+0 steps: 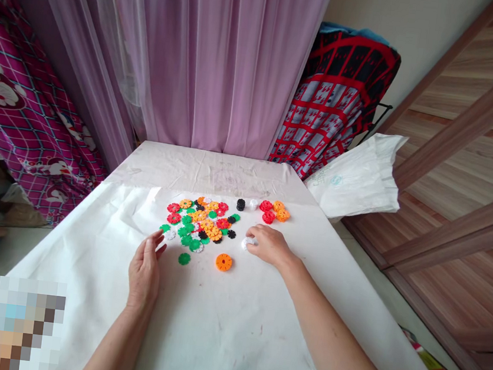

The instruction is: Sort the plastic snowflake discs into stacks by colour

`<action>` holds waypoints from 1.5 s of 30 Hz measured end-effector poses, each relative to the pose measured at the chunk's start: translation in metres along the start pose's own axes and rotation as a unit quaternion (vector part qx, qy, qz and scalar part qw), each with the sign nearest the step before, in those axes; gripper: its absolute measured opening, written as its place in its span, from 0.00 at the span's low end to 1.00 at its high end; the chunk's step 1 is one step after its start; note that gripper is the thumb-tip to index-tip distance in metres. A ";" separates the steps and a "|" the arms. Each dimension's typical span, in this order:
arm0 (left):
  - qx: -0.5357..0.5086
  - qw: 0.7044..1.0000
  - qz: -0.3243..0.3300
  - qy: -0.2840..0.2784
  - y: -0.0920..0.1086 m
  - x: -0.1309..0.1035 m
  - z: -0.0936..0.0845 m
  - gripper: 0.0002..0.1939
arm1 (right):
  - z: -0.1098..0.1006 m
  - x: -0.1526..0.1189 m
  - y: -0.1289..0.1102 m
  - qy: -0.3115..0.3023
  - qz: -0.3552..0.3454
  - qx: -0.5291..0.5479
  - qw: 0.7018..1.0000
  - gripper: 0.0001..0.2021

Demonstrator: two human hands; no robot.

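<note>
A loose pile of flower-shaped plastic discs, in green, orange, red, black and white, lies on the white-covered table. My left hand is at the pile's left edge, fingers apart and holding nothing, near a green disc. To the right of the pile, my right hand has its fingers closed on white discs at the table surface. An orange disc lies between my hands, nearer to me. Behind my right hand stand small stacks: black, white, red and orange.
Past the table's far edge hangs a purple curtain. A white bag is at the right edge, by a red patterned cloth. Wooden doors stand further right, and a pink checked cloth hangs at the left.
</note>
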State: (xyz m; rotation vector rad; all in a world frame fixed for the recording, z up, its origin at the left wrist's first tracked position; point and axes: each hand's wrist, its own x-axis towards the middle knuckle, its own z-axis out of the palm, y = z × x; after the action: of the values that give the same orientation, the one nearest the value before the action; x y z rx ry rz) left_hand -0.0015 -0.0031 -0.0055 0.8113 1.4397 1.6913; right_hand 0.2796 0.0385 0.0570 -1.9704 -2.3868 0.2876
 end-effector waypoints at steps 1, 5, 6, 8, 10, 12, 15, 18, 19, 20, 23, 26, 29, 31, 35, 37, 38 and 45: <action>0.000 1.000 0.000 0.000 0.000 0.000 0.000 0.25 | 0.001 0.000 0.001 -0.002 0.000 -0.002 1.000 0.12; -0.001 1.000 -0.002 0.002 -0.001 0.000 0.000 0.25 | -0.002 0.001 0.001 -0.007 0.000 -0.006 1.000 0.14; -0.003 1.000 -0.003 0.001 0.000 0.000 0.001 0.25 | -0.004 0.001 0.000 -0.002 -0.002 -0.005 1.000 0.14; -0.002 1.000 -0.002 0.000 0.001 -0.001 0.001 0.25 | -0.007 0.002 -0.008 0.012 -0.013 -0.003 1.000 0.13; 0.002 1.000 -0.002 -0.001 0.001 -0.001 0.002 0.26 | -0.006 0.005 -0.023 0.016 -0.040 0.000 0.999 0.12; 0.007 1.000 -0.004 -0.002 0.001 -0.001 0.001 0.26 | -0.002 0.009 -0.044 0.000 -0.075 0.004 0.997 0.11; 0.008 1.000 -0.004 -0.006 -0.001 0.000 0.000 0.26 | 0.010 0.014 -0.079 -0.030 -0.099 0.004 0.995 0.10; 0.009 1.000 -0.003 -0.009 -0.003 0.001 -0.001 0.26 | 0.021 0.019 -0.107 -0.021 -0.093 -0.008 0.995 0.13; 0.009 1.000 -0.003 -0.010 -0.004 0.001 -0.001 0.26 | 0.023 0.021 -0.113 -0.016 -0.091 -0.009 0.996 0.14; 0.008 1.000 -0.003 -0.009 -0.004 0.001 -0.001 0.26 | 0.025 0.022 -0.118 -0.015 -0.088 -0.010 0.996 0.15; 0.009 1.000 -0.003 -0.008 -0.004 0.001 -0.001 0.26 | 0.027 0.028 -0.127 -0.027 -0.077 -0.007 0.997 0.16; 0.010 1.000 0.000 -0.009 -0.003 0.001 0.000 0.26 | 0.027 0.032 -0.131 -0.039 -0.070 -0.012 0.997 0.16; 0.010 1.000 0.003 -0.009 -0.003 0.000 -0.001 0.26 | 0.026 0.032 -0.134 -0.040 -0.075 -0.020 0.996 0.15; 0.011 1.000 0.004 -0.009 -0.003 0.000 -0.001 0.26 | 0.026 0.032 -0.134 -0.040 -0.081 -0.019 0.996 0.14; 0.016 1.000 0.004 -0.012 -0.004 0.001 -0.001 0.26 | 0.027 0.028 -0.132 -0.043 -0.083 -0.015 0.995 0.15; 0.017 1.000 0.002 -0.012 -0.004 0.001 -0.001 0.26 | 0.028 0.026 -0.130 -0.040 -0.085 -0.017 0.995 0.16; 0.016 1.000 0.001 -0.012 -0.004 0.001 -0.001 0.26 | 0.029 0.026 -0.129 -0.039 -0.088 -0.019 0.995 0.16; 0.021 1.000 0.007 -0.013 -0.002 0.000 0.000 0.26 | 0.017 0.026 -0.127 -0.060 -0.081 -0.047 0.994 0.19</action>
State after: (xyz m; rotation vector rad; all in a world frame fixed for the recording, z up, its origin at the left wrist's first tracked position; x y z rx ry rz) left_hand -0.0013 -0.0027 -0.0074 0.8645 1.4583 1.6604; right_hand 0.1490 0.0391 0.0581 -1.8303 -2.6622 0.2998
